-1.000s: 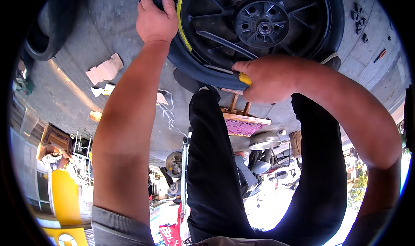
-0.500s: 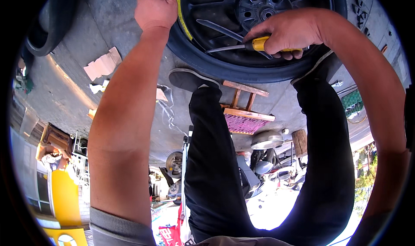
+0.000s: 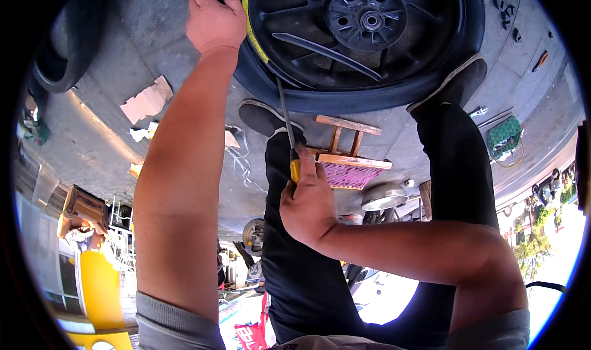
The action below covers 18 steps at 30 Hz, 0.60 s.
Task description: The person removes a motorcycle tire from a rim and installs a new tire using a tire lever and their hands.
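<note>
A motorcycle wheel with a dark spoked rim point(image 3: 371, 20) and a black tire point(image 3: 351, 102) lies at the top of view. A yellow strip point(image 3: 251, 33) curves along its left side. My left hand point(image 3: 215, 20) grips the tire's left edge, thumb up, its other fingers partly cut off by the frame. In my right hand point(image 3: 311, 202), low and between my knees, is a screwdriver point(image 3: 295, 169) with a yellow handle. Its long shaft points up, the tip meeting the tire and rim edge at the lower left. A long flat dark bar point(image 3: 326, 56) crosses the rim.
My shoes point(image 3: 265, 117) stand close against the tire. Between my legs is a small wooden stool point(image 3: 354, 160) with a woven purple seat. Cardboard point(image 3: 146, 99) lies to the left; a green item point(image 3: 505, 136) and an orange-handled tool point(image 3: 540, 60) lie to the right.
My right hand has swung down and left with the screwdriver, from over the wheel to below it, and the tip now meets the tire's edge. My left hand stays on the tire.
</note>
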Each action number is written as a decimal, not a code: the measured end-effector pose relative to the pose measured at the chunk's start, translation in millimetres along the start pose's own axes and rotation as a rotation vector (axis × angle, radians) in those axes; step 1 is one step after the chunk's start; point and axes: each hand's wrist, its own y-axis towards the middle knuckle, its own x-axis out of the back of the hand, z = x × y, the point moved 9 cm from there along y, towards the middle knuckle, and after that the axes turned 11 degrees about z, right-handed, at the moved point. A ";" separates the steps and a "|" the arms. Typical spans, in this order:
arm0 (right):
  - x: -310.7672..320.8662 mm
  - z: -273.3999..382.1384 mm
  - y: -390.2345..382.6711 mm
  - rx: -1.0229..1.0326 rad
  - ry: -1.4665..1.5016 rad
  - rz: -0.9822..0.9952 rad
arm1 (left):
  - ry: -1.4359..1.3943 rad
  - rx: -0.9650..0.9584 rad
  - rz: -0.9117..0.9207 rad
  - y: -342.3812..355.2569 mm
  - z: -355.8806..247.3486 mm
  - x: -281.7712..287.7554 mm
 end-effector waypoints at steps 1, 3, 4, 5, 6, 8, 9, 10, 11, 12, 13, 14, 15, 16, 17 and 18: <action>-20.0 -12.3 3.7 -0.016 0.020 0.005 | -0.011 -0.013 -0.005 -1.2 -0.9 -0.8; -73.7 -45.6 22.2 0.125 0.127 -0.129 | -0.006 0.003 -0.029 -5.9 -6.3 1.8; -92.7 -56.2 34.2 0.166 0.101 -0.185 | -0.018 0.000 -0.041 -6.9 -9.1 3.1; -103.3 -63.5 45.3 0.188 0.087 -0.198 | -0.022 0.004 -0.055 -7.3 -6.1 6.1; -110.2 -69.5 53.8 0.206 0.079 -0.216 | -0.021 -0.020 -0.073 -7.5 -8.7 7.1; -107.2 -83.2 61.9 0.214 0.048 -0.169 | -0.041 -0.026 -0.009 -5.1 -19.2 3.5; -98.6 -81.3 56.0 0.305 -0.059 -0.180 | -0.045 -0.034 0.005 -4.6 -22.5 5.0; -90.3 -90.6 54.1 0.362 -0.123 -0.133 | -0.019 -0.021 -0.015 -4.3 -17.9 4.9; -76.6 -101.6 55.4 0.414 -0.190 -0.090 | 0.002 -0.006 -0.032 -7.7 -11.9 2.6; -54.2 -110.4 60.6 0.468 -0.370 -0.100 | -0.007 -0.008 -0.027 -8.8 -11.8 2.8; -31.7 -118.8 60.6 0.505 -0.535 -0.106 | -0.032 -0.001 0.008 -7.9 -12.8 3.3; -8.4 -146.1 87.4 0.136 -0.644 0.249 | -0.030 0.001 0.025 -9.6 -11.2 3.2; 33.4 -142.5 93.5 0.164 -0.810 0.222 | -0.026 0.006 0.027 -6.4 -9.1 3.2; 73.2 -125.3 94.5 0.218 -0.898 0.215 | -0.051 -0.004 0.028 -0.8 -11.8 2.8; 109.4 -92.2 88.0 0.162 -0.975 0.332 | -0.067 -0.012 0.038 -0.5 -12.4 1.5; 141.8 -59.0 77.0 0.229 -1.020 0.331 | -0.079 -0.016 0.056 -1.6 -13.8 1.2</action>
